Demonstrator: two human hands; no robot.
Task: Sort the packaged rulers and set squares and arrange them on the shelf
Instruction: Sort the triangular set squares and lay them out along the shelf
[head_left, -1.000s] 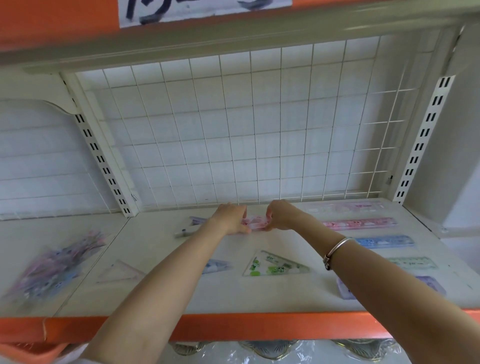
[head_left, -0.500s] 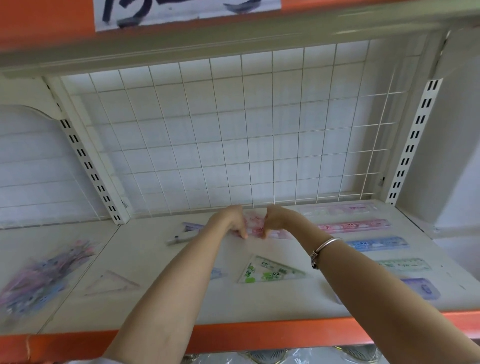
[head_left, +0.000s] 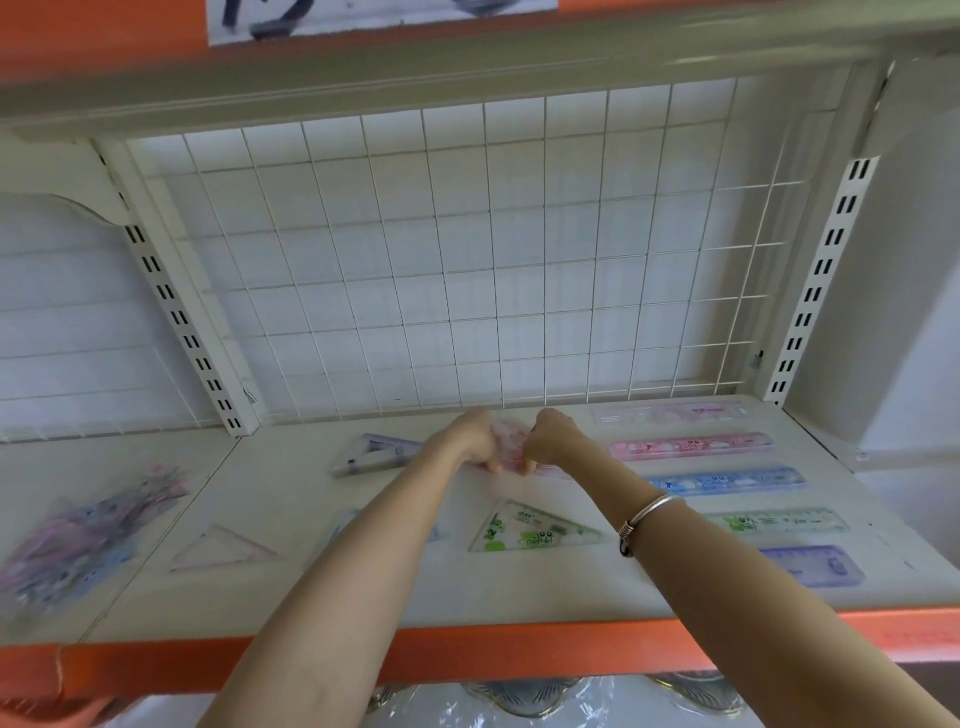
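Both my hands reach to the back middle of the white shelf (head_left: 519, 587). My left hand (head_left: 470, 439) and my right hand (head_left: 553, 439) together pinch a pink packaged set square (head_left: 511, 449) held low over the shelf. A purple set square (head_left: 376, 452) lies just left of my left hand. A green set square (head_left: 535, 530) lies in front, a clear pink one (head_left: 221, 548) further left. On the right, several packaged rulers lie in a column: pale pink (head_left: 675, 414), pink (head_left: 691, 446), blue (head_left: 727, 480), green (head_left: 779, 522), purple (head_left: 815, 565).
A heap of unsorted packaged rulers (head_left: 78, 540) lies on the neighbouring shelf section at left. A wire grid back panel (head_left: 467, 260) closes the rear. The orange shelf lip (head_left: 519, 652) runs along the front. A blue item is partly hidden under my left forearm.
My hands have drawn closer together on the pink set square, near the same spot. The camera has tilted slightly upward and to the right.
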